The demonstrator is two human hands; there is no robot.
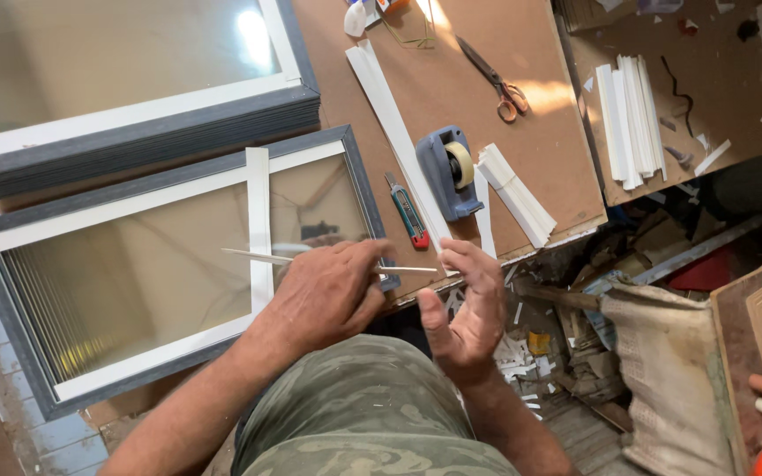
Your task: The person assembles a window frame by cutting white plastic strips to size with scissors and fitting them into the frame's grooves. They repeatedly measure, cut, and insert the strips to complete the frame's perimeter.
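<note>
- The brown bench (451, 115) carried everything in front of me, and its near edge ran just beyond my hands.
- A stack of grey-framed glass panels (134, 97) lay at the far left of the bench.
- One more grey frame (169, 264) with a white inner border lay nearer to me, its right corner under my left hand, and a white strip (258, 229) was laid upright across its glass.
- A long white strip (394, 123) ran slantwise along the bench, just left of the tape dispenser.
- A bundle of white strips (632, 119) lay well apart on the right part of the bench.
- A smaller bundle of short white strips (515, 192) lay just beside the dispenser, on its right.
- The blue-grey tape dispenser (448, 172) stood beyond my hands.
- My left hand (328, 295) was closed, its fingers pinched on the thin strip.
- My right hand (469, 308) was half open, palm turned towards me, its fingertips at the strip's right end; whether they gripped it I cannot tell.
- Scissors with orange handles (497, 79) lay far up the bench.
- A red and green utility knife (408, 214) lay just left of the dispenser.
- The thin pale strip (328, 261) stretched level between my two hands, above the frame's corner.
</note>
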